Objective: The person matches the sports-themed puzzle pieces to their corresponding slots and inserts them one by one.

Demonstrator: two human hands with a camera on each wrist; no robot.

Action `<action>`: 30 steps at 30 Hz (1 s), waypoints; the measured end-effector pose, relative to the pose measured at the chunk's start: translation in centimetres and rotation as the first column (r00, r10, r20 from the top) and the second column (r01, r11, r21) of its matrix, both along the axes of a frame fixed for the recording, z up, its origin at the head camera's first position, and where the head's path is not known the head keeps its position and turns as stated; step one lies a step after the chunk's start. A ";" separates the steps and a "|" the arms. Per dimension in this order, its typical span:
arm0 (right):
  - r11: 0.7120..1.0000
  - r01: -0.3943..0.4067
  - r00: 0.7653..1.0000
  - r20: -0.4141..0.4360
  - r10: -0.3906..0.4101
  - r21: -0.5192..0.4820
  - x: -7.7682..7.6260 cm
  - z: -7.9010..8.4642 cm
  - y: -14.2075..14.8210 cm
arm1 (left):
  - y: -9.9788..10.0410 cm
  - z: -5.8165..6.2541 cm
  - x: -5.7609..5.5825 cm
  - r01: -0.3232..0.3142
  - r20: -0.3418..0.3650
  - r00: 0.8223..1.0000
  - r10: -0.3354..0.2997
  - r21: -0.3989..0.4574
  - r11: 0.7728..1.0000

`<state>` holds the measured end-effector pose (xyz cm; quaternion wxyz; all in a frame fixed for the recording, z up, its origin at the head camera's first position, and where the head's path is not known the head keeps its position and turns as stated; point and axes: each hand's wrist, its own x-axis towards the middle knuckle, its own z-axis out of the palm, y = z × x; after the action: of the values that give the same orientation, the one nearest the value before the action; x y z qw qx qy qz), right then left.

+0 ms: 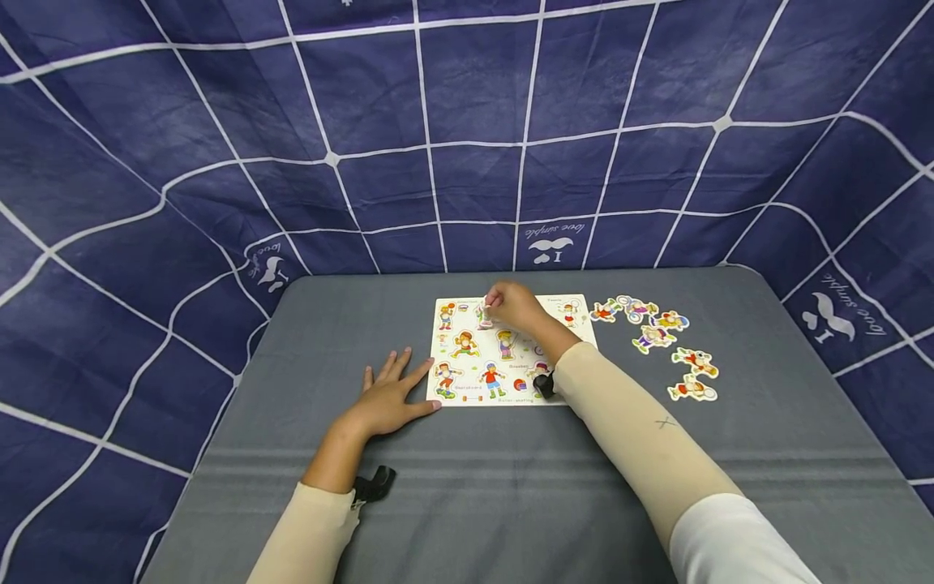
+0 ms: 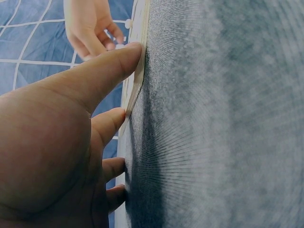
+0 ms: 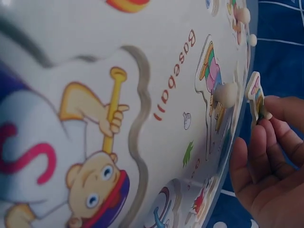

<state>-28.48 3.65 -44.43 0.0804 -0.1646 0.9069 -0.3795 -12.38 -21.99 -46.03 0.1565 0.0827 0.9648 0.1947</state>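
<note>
A white puzzle board (image 1: 525, 357) printed with sports figures lies on the grey table. My right hand (image 1: 518, 307) is over its far middle part, and pinches a small puzzle piece (image 3: 255, 95) by its wooden peg between thumb and fingers. That piece is tilted up near the board's surface in the right wrist view. My left hand (image 1: 390, 401) lies spread at the board's left edge, with thumb and forefinger touching the edge. In the right wrist view, a pegged figure piece (image 3: 209, 78) sits on the board, beside a large recessed baseball player picture (image 3: 97, 175).
Right of the board lie several loose puzzle pieces, among them one figure (image 1: 653, 338) in the cluster near the board and another (image 1: 691, 388) closer to me. A blue cloth wall (image 1: 481, 191) with white lines rises behind the grey table (image 1: 467, 487).
</note>
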 end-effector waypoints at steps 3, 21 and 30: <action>1.000 -0.011 1.000 0.009 0.011 0.021 -0.1 -0.1 -0.2 | 0.1 0.0 0.0 -0.004 0.003 1.000 0.004 0.000 1.000; 0.984 -0.057 0.998 -0.001 0.058 0.169 -0.9 -1.0 -1.6 | 0.0 -0.1 0.0 -0.010 0.008 1.000 0.010 -0.007 1.000; 0.976 -0.060 0.998 -0.010 0.064 0.208 -1.0 -1.2 -1.7 | 0.0 -0.2 0.0 -0.008 0.010 1.000 0.008 -0.005 1.000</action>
<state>-29.44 1.96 -45.67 0.1016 -0.1867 0.9366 -0.2786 -12.40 -21.96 -46.19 0.1607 0.0776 0.9648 0.1933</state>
